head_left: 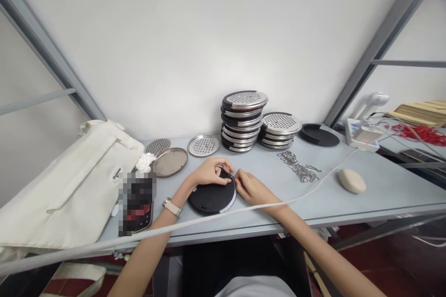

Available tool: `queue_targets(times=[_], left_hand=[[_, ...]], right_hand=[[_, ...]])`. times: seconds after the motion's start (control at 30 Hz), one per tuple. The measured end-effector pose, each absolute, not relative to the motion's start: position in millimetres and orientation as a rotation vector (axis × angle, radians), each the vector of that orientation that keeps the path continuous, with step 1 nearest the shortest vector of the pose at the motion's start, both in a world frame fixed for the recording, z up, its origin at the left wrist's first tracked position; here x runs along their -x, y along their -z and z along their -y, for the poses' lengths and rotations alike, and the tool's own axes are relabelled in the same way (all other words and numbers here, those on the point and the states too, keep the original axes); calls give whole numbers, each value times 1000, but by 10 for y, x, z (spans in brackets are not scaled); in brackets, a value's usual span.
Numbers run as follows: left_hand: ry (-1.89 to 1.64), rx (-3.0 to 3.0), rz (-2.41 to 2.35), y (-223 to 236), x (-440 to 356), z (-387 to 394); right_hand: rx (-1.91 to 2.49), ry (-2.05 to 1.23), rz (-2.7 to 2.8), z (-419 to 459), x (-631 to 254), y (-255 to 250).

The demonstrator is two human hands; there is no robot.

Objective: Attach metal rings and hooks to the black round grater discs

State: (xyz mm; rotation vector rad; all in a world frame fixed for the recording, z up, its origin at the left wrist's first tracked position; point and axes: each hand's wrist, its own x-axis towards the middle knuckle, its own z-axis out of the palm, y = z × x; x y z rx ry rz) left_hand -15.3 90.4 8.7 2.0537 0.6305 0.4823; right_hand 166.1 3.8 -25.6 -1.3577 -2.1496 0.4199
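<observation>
A black round disc (211, 197) with a silvery rim on its right lies face down or flat near the table's front edge. My left hand (211, 172) arches over its far side, thumb and fingertips closed on the disc's upper right edge. Between the fingertips shows a small metal piece (230, 175), too small to name. My right hand (251, 187) rests just right of the disc, fingers pinched at the same edge; what they grip is hidden. Beyond it lies a pile of metal wire hooks (300, 167).
Behind stand a tall stack (242, 123) and a lower stack (281, 125) of perforated metal discs with black edging. Loose metal plates (170, 162), a white bag (69, 185) and a phone (137, 204) are left. A white cable (209, 219) crosses in front; a computer mouse (351, 181) lies right.
</observation>
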Motion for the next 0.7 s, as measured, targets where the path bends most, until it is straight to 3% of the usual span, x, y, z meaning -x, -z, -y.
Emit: queue_targets(times=[0.53, 0.7], left_hand=[[-442, -2057, -572, -103, 130, -879], [-453, -2060, -582, -96, 142, -883]], right_hand=[[1357, -379, 2170, -37, -1683, 275], [1406, -498, 2058, -81, -1670, 253]])
